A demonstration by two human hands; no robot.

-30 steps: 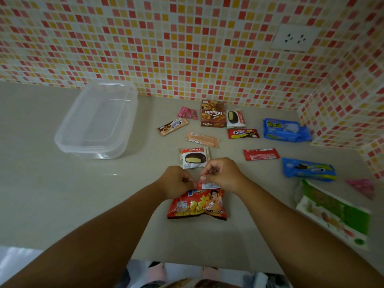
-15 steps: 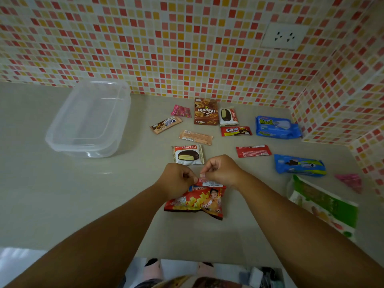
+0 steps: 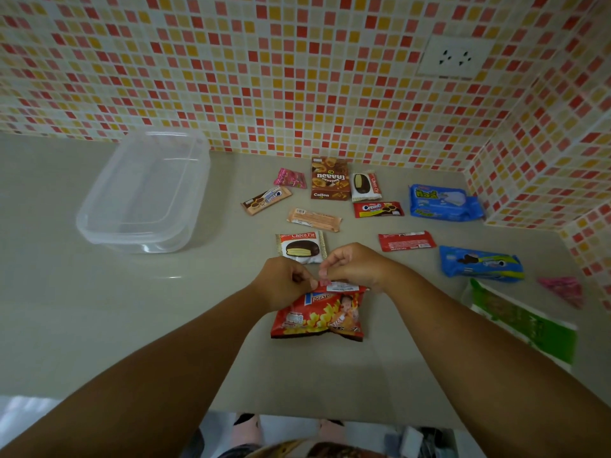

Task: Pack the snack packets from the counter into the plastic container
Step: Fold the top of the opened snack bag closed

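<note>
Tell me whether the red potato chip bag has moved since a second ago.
No. The red potato chip bag still lies just below the Choco Pie packet; only the camera shifted.

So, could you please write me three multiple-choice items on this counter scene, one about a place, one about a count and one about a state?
1. Where is the plastic container?
A. On the counter, left of the snacks
B. Under the wall socket
C. Between the two blue packets

2. How many blue packets lie on the counter?
A. One
B. Two
C. Four

3. What is in the plastic container?
A. The brown biscuit box
B. Several packets
C. Nothing that can be seen

Key:
1 A, it stands at the far left, apart from all the packets.
2 B, one blue packet lies near the corner and another blue packet lies nearer the person.
3 C, its clear walls show no packet inside, and the left hand and right hand both pinch the top edge of the red chip bag.
</note>
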